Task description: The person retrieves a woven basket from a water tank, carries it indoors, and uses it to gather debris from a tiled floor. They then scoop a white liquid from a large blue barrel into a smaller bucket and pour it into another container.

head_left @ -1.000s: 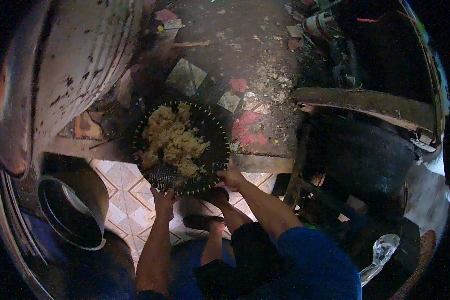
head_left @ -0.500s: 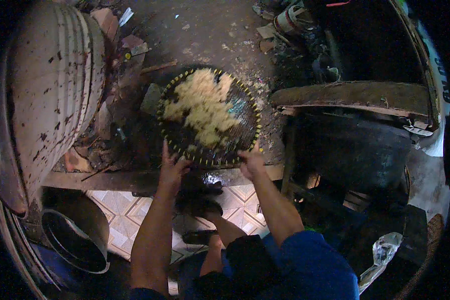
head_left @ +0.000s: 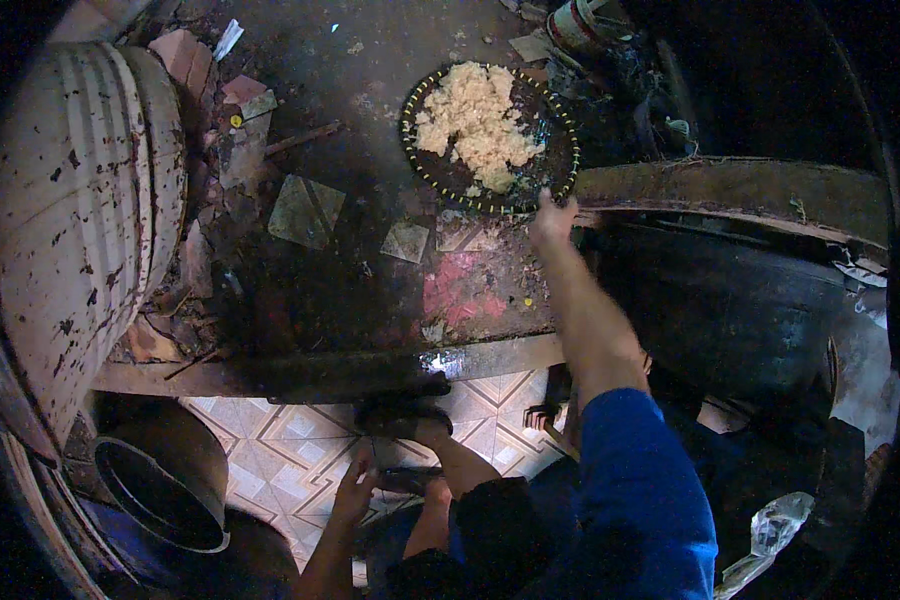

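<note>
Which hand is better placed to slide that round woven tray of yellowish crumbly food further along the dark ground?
Probably the right hand: it reaches out and touches the near rim of the round woven tray. The left hand hangs low by the knee over the patterned tile floor, far from it.

Round tray (head_left: 560, 150) sits far out on the ground ahead of me, pile of crumbly mash (head_left: 478, 125) on it. My right hand (head_left: 550, 215) is at the tray's near rim, arm stretched out over a dark raised slab (head_left: 370, 300). Long plank (head_left: 740, 190) runs off right from the tray; big dark tub (head_left: 740, 310) just below it. Large drum (head_left: 70, 220) lies on its side far left. Metal pot (head_left: 165, 485) on the tiled floor (head_left: 270, 450) at lower left. My left hand (head_left: 350, 495) is low, near my knee, over the tiles, foot (head_left: 405, 420) just ahead of it.
</note>
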A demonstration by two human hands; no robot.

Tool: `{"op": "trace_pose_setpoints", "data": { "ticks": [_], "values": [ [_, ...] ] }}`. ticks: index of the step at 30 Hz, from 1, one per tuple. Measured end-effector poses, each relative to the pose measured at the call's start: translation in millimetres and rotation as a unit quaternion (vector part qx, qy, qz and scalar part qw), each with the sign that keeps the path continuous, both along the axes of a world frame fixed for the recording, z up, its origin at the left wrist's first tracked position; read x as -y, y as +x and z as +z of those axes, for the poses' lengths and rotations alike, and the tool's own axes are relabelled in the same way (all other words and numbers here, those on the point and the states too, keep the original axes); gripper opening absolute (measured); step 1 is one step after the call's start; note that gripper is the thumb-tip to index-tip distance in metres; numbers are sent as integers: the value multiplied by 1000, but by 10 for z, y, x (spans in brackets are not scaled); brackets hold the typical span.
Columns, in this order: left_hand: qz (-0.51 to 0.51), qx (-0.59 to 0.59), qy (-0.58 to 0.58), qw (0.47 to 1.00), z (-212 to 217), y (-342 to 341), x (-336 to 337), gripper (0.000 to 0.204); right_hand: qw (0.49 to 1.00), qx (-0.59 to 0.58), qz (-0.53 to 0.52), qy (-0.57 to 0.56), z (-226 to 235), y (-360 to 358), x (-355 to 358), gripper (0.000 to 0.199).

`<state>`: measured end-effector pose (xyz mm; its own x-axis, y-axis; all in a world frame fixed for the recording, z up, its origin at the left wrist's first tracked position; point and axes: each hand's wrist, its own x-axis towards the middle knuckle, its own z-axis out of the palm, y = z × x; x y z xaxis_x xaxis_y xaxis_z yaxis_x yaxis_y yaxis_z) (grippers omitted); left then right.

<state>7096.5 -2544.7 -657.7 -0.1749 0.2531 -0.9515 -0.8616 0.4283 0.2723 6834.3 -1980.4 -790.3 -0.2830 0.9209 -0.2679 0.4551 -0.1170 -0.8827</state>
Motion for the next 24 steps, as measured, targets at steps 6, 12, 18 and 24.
{"op": "trace_pose_setpoints", "data": {
  "ticks": [6, 12, 18, 24],
  "values": [
    [55, 36, -22, 998, 219, 219, 164, 64, 869, -72, 41, -487, 106, 2, 1544, 65],
    [47, 14, -6, 999, 132, 266, 142, 61, 823, -255, -4, -507, -258, -847, 1648, 52],
    [47, 34, -9, 998, 18, 382, 108, 60, 872, -237, -56, -424, -333, -1175, 1064, 48],
    [89, 42, 4, 995, -29, 615, 141, 62, 970, -190, -28, -150, 195, -1174, -101, 40]
  ]
}}
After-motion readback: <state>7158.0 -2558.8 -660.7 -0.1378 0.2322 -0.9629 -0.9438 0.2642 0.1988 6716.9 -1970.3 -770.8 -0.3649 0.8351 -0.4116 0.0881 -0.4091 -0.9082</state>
